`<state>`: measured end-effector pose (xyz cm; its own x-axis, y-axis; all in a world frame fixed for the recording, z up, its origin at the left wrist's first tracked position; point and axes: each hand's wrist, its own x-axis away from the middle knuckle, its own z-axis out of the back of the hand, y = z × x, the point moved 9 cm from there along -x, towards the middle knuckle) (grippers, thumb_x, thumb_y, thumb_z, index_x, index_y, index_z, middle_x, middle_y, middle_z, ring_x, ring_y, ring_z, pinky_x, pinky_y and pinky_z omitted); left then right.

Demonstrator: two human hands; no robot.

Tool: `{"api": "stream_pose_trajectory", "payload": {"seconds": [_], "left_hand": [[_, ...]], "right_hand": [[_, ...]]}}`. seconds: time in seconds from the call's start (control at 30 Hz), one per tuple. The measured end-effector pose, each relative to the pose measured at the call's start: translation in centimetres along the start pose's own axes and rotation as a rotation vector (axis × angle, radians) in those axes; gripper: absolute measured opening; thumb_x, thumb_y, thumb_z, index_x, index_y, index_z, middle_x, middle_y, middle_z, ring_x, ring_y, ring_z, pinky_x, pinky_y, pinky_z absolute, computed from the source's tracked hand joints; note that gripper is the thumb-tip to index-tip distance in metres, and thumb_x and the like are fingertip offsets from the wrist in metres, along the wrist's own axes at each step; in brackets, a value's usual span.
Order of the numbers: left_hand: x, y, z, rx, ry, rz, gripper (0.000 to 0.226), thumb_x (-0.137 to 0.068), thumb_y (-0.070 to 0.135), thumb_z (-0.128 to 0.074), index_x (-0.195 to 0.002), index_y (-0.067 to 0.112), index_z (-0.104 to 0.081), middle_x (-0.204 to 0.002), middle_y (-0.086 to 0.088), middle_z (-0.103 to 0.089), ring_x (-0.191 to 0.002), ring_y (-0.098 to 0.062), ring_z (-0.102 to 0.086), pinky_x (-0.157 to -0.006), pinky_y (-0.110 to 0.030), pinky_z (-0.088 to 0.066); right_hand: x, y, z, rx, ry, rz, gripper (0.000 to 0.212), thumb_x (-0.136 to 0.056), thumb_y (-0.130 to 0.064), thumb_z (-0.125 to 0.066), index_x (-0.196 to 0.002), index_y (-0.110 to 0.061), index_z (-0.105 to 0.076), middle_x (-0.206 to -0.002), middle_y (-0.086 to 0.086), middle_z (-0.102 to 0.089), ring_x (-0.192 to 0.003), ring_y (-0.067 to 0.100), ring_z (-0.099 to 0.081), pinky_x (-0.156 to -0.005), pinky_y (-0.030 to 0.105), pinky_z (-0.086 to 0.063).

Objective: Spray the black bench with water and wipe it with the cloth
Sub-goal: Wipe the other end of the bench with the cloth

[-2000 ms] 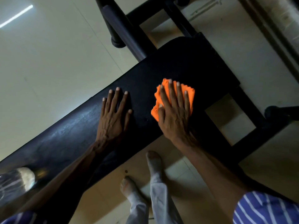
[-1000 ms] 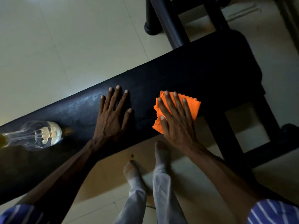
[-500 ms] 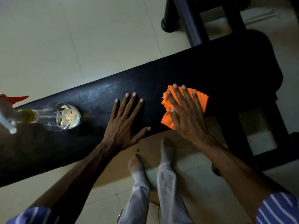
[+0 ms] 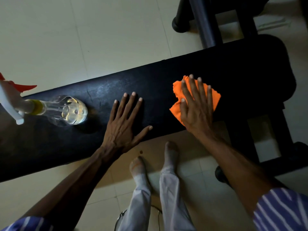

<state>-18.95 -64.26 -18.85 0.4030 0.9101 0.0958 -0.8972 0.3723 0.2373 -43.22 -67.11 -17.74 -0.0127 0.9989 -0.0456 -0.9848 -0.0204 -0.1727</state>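
Black bench (image 4: 166, 77): right hand (image 4: 195, 107) pressing flat on orange cloth (image 4: 215, 99), left hand (image 4: 123, 124) lying spread beside it, spray bottle (image 4: 63, 110) standing further left.

1. A pale tiled floor (image 4: 83, 39) is filling the upper left of the frame, its grout lines showing faintly.
2. A dark metal frame (image 4: 205, 22) with a grey upright bar is standing at the upper right.
3. Two feet in light socks (image 4: 171, 152) are standing on the tiles at lower centre.
4. White trouser legs (image 4: 171, 197) are running down to the bottom edge.
5. A thin metal ring (image 4: 120, 217) is lying at the bottom centre, partly hidden.
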Motion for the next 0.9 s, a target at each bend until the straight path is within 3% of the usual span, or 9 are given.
{"api": "stream_pose_trajectory", "payload": {"seconds": [0.1, 0.2, 0.33, 0.43, 0.5, 0.63, 0.77, 0.83, 0.9], "left_hand": [[0.7, -0.7, -0.1, 0.004, 0.001, 0.005, 0.088, -0.099, 0.071, -0.037, -0.166, 0.02, -0.012, -0.175, -0.004, -0.004, -0.163, -0.027, 0.002, -0.13, -0.056, -0.01], [0.8, -1.0, 0.3, 0.017, -0.005, 0.002, 0.078, -0.104, 0.064, -0.032, -0.166, 0.02, -0.014, -0.175, -0.005, -0.004, -0.163, -0.026, 0.002, -0.13, -0.057, -0.011], [0.6, -2.8, 0.9, 0.027, 0.007, 0.077, 0.069, -0.107, 0.053, -0.032, -0.165, 0.021, -0.016, -0.175, -0.004, -0.006, -0.163, -0.025, 0.001, -0.13, -0.055, -0.009], [0.5, -3.8, 1.1, 0.049, 0.02, 0.098, 0.066, -0.107, 0.05, -0.032, -0.165, 0.02, -0.019, -0.175, -0.005, -0.009, -0.163, -0.026, -0.001, -0.131, -0.053, -0.008], [0.6, -3.7, 1.2, 0.062, 0.032, 0.09, 0.065, -0.108, 0.048, -0.034, -0.165, 0.02, -0.02, -0.175, -0.006, -0.01, -0.162, -0.027, -0.002, -0.131, -0.053, -0.008], [1.1, -4.0, 1.7, 0.088, 0.043, 0.099, 0.063, -0.108, 0.044, -0.038, -0.164, 0.019, -0.023, -0.174, -0.008, -0.014, -0.162, -0.028, -0.006, -0.13, -0.054, -0.012], [1.5, -4.5, 1.9, 0.09, 0.034, 0.098, 0.063, -0.107, 0.045, -0.036, -0.164, 0.019, -0.025, -0.173, -0.008, -0.015, -0.162, -0.028, -0.008, -0.13, -0.054, -0.013], [1.7, -4.4, 1.9, 0.086, 0.034, 0.095, 0.063, -0.108, 0.045, -0.035, -0.164, 0.019, -0.025, -0.174, -0.008, -0.015, -0.162, -0.028, -0.007, -0.13, -0.053, -0.013], [1.8, -4.5, 1.8, 0.087, 0.037, 0.098, 0.062, -0.108, 0.044, -0.035, -0.164, 0.019, -0.024, -0.174, -0.007, -0.014, -0.162, -0.027, -0.006, -0.131, -0.052, -0.012]], "right_hand": [[2.1, -4.1, -0.6, -0.056, 0.088, -0.121, 0.06, -0.111, -0.034, -0.03, -0.169, -0.025, -0.023, -0.179, 0.004, -0.017, -0.167, 0.026, -0.012, -0.134, 0.055, -0.014], [5.9, -7.6, -1.7, -0.111, -0.008, 0.05, 0.06, -0.111, -0.034, -0.029, -0.17, -0.025, -0.02, -0.18, 0.004, -0.013, -0.168, 0.026, -0.009, -0.134, 0.055, -0.014], [4.7, -5.7, -1.2, -0.076, -0.057, 0.199, 0.06, -0.11, -0.03, -0.034, -0.169, -0.024, -0.024, -0.179, 0.004, -0.017, -0.167, 0.025, -0.012, -0.134, 0.054, -0.015], [2.0, -4.1, -0.2, -0.08, 0.056, -0.109, 0.058, -0.111, -0.031, -0.034, -0.168, -0.021, -0.029, -0.178, 0.006, -0.022, -0.166, 0.028, -0.017, -0.134, 0.054, -0.016], [2.6, -6.6, -0.4, -0.094, 0.109, -0.231, 0.059, -0.11, -0.03, -0.035, -0.168, -0.021, -0.028, -0.178, 0.008, -0.021, -0.166, 0.029, -0.015, -0.134, 0.055, -0.014], [6.0, -12.5, -2.1, -0.139, 0.039, -0.027, 0.059, -0.112, -0.033, -0.034, -0.17, -0.024, -0.022, -0.179, 0.007, -0.015, -0.167, 0.028, -0.009, -0.133, 0.057, -0.015], [5.4, -10.6, -2.2, -0.112, -0.041, 0.221, 0.06, -0.11, -0.029, -0.036, -0.169, -0.021, -0.025, -0.179, 0.007, -0.018, -0.167, 0.028, -0.013, -0.133, 0.055, -0.016], [3.8, -8.4, -1.7, -0.105, -0.018, 0.191, 0.059, -0.11, -0.029, -0.036, -0.168, -0.02, -0.028, -0.178, 0.007, -0.021, -0.166, 0.027, -0.016, -0.133, 0.054, -0.018], [2.6, -7.8, -1.0, -0.083, 0.062, 0.007, 0.057, -0.111, -0.031, -0.033, -0.168, -0.021, -0.029, -0.178, 0.006, -0.023, -0.166, 0.027, -0.019, -0.133, 0.054, -0.019]]}}
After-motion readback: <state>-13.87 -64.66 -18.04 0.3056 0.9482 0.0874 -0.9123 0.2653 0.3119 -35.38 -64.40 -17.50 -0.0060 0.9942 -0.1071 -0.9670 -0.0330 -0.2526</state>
